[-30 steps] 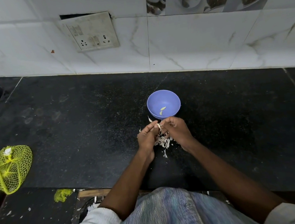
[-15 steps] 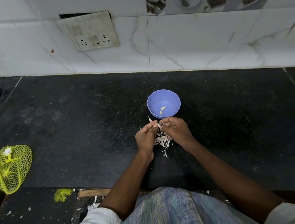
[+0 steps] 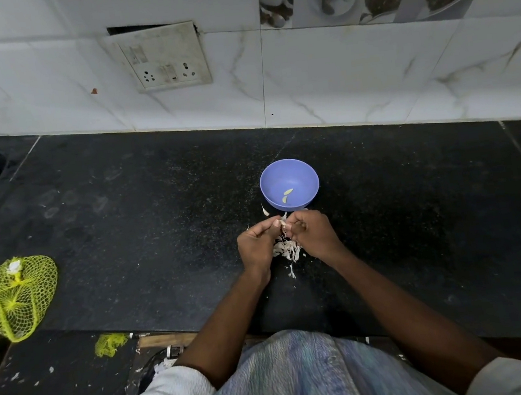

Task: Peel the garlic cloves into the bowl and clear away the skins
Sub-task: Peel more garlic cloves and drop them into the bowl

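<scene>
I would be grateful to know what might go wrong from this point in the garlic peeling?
The skins lie loose right beside the bowl, so scraps could drop in with the peeled cloves. The clove is hardly visible between the left hand and right hand; it might slip onto the dark counter.

We see a dim kitchen under soft, even light, the white wall tiles at 12 o'clock brightest. The black worktop swallows detail and shows faint speckle, no hard glare. Wide-angle bending curves its edges toward 9 and 3 o'clock. Focus softens at 6 o'clock on the shirt.
</scene>
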